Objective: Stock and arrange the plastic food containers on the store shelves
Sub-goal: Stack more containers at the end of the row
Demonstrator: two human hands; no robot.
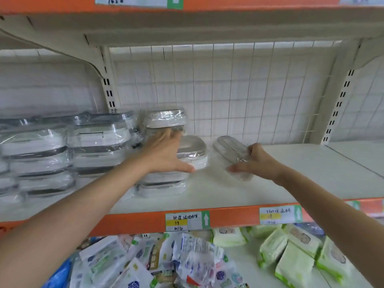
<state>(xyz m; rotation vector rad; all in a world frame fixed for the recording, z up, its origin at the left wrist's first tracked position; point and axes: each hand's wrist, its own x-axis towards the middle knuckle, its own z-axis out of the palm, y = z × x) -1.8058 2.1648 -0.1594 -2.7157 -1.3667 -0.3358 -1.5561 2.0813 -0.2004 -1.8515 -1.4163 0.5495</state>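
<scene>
On the white shelf (270, 183), the left hand (166, 152) lay flat with straight fingers against a stack of wrapped containers (164, 119), gripping nothing. Just to the right, the right hand (257, 161) grasped a clear lidded container (232, 156), tilted, its base resting on the shelf beside another wrapped container (193, 150).

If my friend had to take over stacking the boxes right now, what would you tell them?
Left hand: open, fingers spread against the middle stack of wrapped containers.
Right hand: grips a tilted clear container over the shelf.
Done: stacks of wrapped containers fill the shelf's left side; one small container sits beside the middle stack.
Left: set down the held one, probably beside the small container.
</scene>
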